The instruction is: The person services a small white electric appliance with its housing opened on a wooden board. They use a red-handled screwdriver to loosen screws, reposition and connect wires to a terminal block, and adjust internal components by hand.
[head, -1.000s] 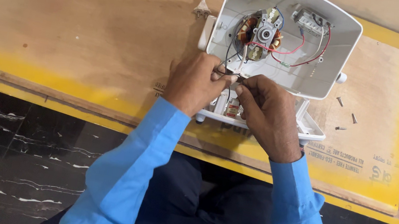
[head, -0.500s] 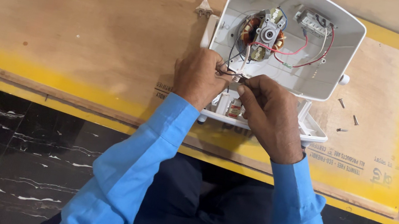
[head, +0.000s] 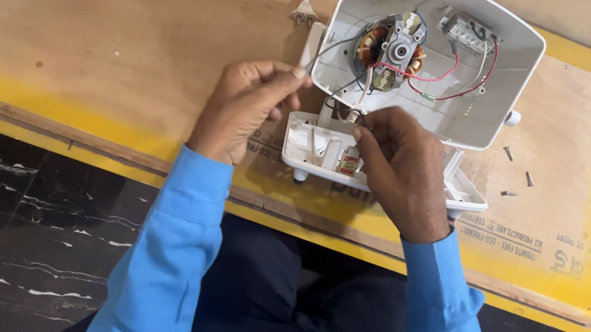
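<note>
White plastic was seen at the centre of it all: an opened appliance housing (head: 477,116), its shell tipped up at twelve o'clock on the plywood board (head: 94,39), the motor (head: 393,51) with its copper windings exposed inside, red and white wires (head: 452,76) looped across to a small terminal block (head: 465,33) at one o'clock. The white base plate (head: 322,150) was laid flat just below the shell, at six o'clock from the motor.

The left hand (head: 241,110) was held at nine o'clock of the base plate, fingers curled narrow, thumb and forefinger pinched together near the shell's lower left corner; whether a thin wire was caught between them could not be told. The right hand (head: 402,167) was set over the base plate, fingertips drawn close together on a thin dark lead (head: 337,100) at the shell's lower rim.

Both forearms were covered by blue sleeves (head: 171,249). Loose screws (head: 519,178) were scattered at three o'clock on the board, well apart from the hands. A white mains plug (head: 302,13) was left lying at eleven o'clock, just beside the shell. Yellow edging (head: 45,103) was noted along the board's near side, dark marble floor (head: 2,222) below.
</note>
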